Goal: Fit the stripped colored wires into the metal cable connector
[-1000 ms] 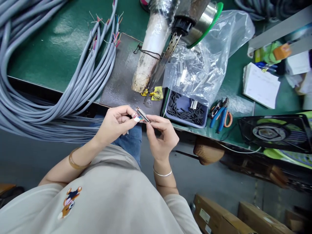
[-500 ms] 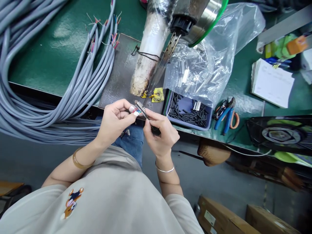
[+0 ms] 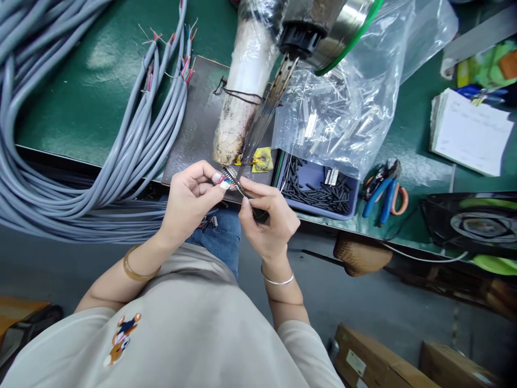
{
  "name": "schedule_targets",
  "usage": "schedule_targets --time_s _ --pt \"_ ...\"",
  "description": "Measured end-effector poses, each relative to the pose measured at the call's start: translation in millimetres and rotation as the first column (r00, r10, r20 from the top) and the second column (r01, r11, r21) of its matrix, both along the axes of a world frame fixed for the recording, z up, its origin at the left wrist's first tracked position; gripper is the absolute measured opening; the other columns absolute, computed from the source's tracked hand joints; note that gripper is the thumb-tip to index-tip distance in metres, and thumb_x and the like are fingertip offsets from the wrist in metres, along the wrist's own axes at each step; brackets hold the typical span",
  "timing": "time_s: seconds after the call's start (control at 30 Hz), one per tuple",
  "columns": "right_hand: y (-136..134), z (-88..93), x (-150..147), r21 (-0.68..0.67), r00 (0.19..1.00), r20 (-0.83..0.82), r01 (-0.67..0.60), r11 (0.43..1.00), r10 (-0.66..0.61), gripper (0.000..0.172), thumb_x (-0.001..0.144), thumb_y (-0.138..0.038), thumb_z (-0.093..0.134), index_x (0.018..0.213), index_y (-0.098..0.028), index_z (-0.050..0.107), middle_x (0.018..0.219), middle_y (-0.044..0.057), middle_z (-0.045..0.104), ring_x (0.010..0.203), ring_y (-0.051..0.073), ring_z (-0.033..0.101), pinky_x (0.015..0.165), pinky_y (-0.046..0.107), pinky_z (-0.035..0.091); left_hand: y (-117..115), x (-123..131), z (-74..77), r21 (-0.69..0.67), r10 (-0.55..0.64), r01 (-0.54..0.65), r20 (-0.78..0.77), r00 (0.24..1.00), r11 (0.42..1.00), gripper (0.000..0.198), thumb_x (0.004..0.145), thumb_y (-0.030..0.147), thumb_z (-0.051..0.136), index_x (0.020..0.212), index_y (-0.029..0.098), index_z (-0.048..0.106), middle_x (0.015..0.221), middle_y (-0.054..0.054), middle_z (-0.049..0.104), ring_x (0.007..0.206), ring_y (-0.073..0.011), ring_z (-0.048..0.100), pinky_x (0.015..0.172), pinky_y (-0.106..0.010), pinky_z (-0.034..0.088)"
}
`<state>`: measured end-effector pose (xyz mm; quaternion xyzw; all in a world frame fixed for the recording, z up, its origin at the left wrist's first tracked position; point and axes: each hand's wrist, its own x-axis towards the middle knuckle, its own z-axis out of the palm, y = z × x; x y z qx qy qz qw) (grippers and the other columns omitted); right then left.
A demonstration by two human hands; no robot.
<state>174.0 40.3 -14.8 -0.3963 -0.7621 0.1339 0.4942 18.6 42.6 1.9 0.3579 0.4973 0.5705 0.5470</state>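
Observation:
My left hand (image 3: 193, 196) pinches a small metal multi-pin connector (image 3: 230, 173) and the coloured wires (image 3: 229, 184) on its near side. Opposite it, my right hand (image 3: 267, 213) is closed, thumb and index finger pinching a thin wire (image 3: 241, 191) at the connector's right end. Just above the connector, the slim metal barrel of a fixed soldering iron (image 3: 269, 108) slants down, its tip close to the connector; whether they touch I cannot tell. Beside the barrel hangs a scorched white wrapped tube (image 3: 238, 102).
Thick grey cables (image 3: 133, 134) with stripped ends lie on the left. Right of my hands are a purple tray (image 3: 351, 199) of short black tubes, a plastic bag (image 3: 343, 108) of connectors and blue-handled cutters (image 3: 383, 194). A yellow sponge (image 3: 262, 160) sits behind the connector.
The connector has come closer under the iron's tip. My right fingertips have drawn slightly rightward from it, and the thin wire now shows between. The whole view has shifted a little.

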Motion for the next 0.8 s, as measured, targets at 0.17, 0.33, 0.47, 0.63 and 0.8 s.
schedule_targets --time_s 0.17,0.33,0.47,0.63,0.8 --pt "2.4 -2.0 1.3 -0.049 0.999 -0.030 0.010 0.999 -0.011 0.017 0.092 -0.009 0.063 0.088 -0.024 0.056 0.112 0.008 0.080 0.096 0.020 0.079 0.078 0.035 0.068 -0.7 0.0 -1.8 -0.023 -0.012 0.012 -0.021 1.000 1.000 0.017 0.075 0.017 0.077 0.072 0.019 0.060 0.054 0.009 0.048 0.040 -0.0020 0.034 0.040 -0.015 0.032" --pt "5.6 -2.0 1.2 -0.023 0.999 -0.046 0.003 1.000 -0.004 0.018 0.090 -0.007 0.066 0.090 -0.024 0.058 0.108 0.007 0.080 0.095 0.019 0.078 0.077 0.032 0.067 0.6 0.9 -0.4 -0.017 -0.008 0.008 -0.031 0.999 1.000 0.019 0.074 0.017 0.077 0.070 0.019 0.058 0.055 0.008 0.050 0.039 -0.0013 0.031 0.038 -0.016 0.027" --pt "7.4 -0.5 1.8 0.012 1.000 -0.016 0.020 1.000 -0.019 0.019 0.089 -0.009 0.069 0.091 -0.025 0.059 0.106 0.005 0.080 0.094 0.019 0.079 0.079 0.033 0.067 0.9 1.4 2.5 -0.022 0.003 -0.004 -0.046 0.999 1.000 0.022 0.072 0.020 0.079 0.069 0.018 0.058 0.060 0.006 0.055 0.040 -0.0007 0.031 0.036 -0.016 0.025" --pt "6.5 1.4 2.7 0.040 0.999 0.029 0.033 0.999 -0.035 0.020 0.088 -0.008 0.070 0.092 -0.025 0.061 0.107 0.005 0.081 0.094 0.018 0.079 0.081 0.032 0.066 0.5 0.4 3.5 -0.017 0.004 -0.004 -0.043 0.999 1.000 0.023 0.072 0.022 0.080 0.070 0.018 0.058 0.065 0.005 0.059 0.041 -0.0004 0.032 0.036 -0.016 0.025" --pt "5.1 -0.5 2.9 0.076 0.998 0.049 0.034 0.997 -0.038 0.020 0.088 -0.008 0.071 0.091 -0.024 0.060 0.107 0.007 0.081 0.091 0.018 0.079 0.078 0.031 0.066 0.9 -2.1 0.1 -0.036 -0.032 0.031 -0.012 0.999 0.999 0.020 0.074 0.021 0.079 0.072 0.019 0.058 0.058 0.008 0.052 0.040 -0.0009 0.030 0.038 -0.015 0.027"
